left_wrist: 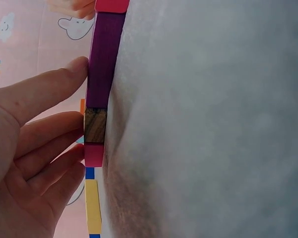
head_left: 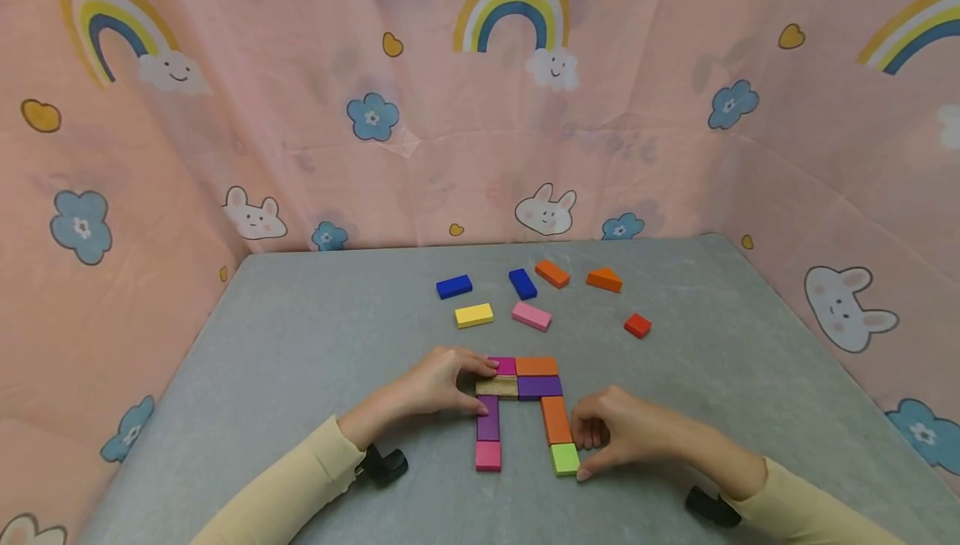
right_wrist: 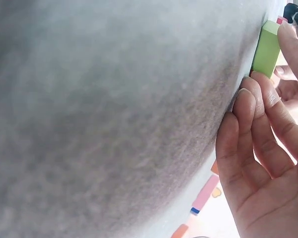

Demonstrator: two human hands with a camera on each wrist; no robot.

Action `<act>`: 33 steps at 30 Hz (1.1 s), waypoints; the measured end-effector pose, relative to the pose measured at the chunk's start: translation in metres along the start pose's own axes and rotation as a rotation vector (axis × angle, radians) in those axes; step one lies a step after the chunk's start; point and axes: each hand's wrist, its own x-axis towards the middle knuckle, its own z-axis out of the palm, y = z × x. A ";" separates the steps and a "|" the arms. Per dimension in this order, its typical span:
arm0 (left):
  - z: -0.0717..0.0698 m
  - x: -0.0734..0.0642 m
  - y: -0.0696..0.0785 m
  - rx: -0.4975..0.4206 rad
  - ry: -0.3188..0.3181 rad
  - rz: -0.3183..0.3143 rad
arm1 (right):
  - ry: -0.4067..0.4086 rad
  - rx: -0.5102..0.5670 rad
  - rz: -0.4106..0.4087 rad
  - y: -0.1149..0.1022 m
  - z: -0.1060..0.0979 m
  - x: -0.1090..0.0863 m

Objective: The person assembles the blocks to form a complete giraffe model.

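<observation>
On the worktop point(head_left: 300, 337), blocks point(head_left: 539, 387) are seemingly aligned by spread left grip point(head_left: 438, 385), ten o'clock, and right grip point(head_left: 618, 431), four; light pressure is required next.

lime-green block point(head_left: 565, 460), purple blocks point(head_left: 488, 420), brown-streaked wooden block point(head_left: 497, 387), mottled grey tabletop point(head_left: 300, 337), rainbow-printed pink backdrop point(head_left: 300, 145)

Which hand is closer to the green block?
Right. The right hand is at the green block, just by its right side. The left hand is farther away, across the gap, beside the brown block.
</observation>
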 end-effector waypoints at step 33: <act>0.000 -0.001 -0.001 0.022 0.017 0.030 | 0.324 -0.164 0.223 0.068 -0.070 0.064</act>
